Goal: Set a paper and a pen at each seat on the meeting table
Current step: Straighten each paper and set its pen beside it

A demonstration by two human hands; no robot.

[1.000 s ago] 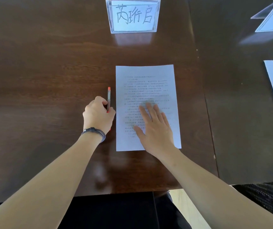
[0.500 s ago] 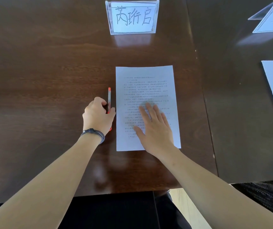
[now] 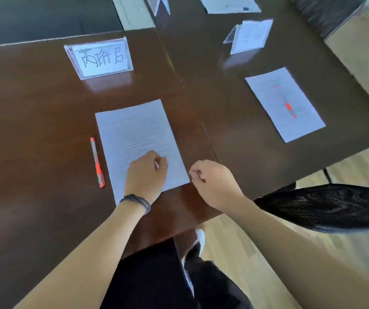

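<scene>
A printed paper (image 3: 134,134) lies on the dark wooden table (image 3: 34,108) in front of a clear name card stand (image 3: 99,58). A red and grey pen (image 3: 97,162) lies just left of the paper, free of both hands. My left hand (image 3: 146,172) hovers over the paper's lower part, fingers curled, holding nothing. My right hand (image 3: 212,181) is loosely curled at the paper's lower right corner, above the table edge. To the right, a second paper (image 3: 285,103) carries a red pen (image 3: 288,105) on top.
A second name card stand (image 3: 249,36) stands behind the right paper; a third paper (image 3: 230,4) and another stand (image 3: 160,5) lie at the far top. A black mesh chair (image 3: 335,206) sits at the right by the table edge. My legs and shoe show below.
My left hand let go of the pen and moved right over the paper. My right hand lifted off the paper and curled. The view swung right, showing the neighbouring seat.
</scene>
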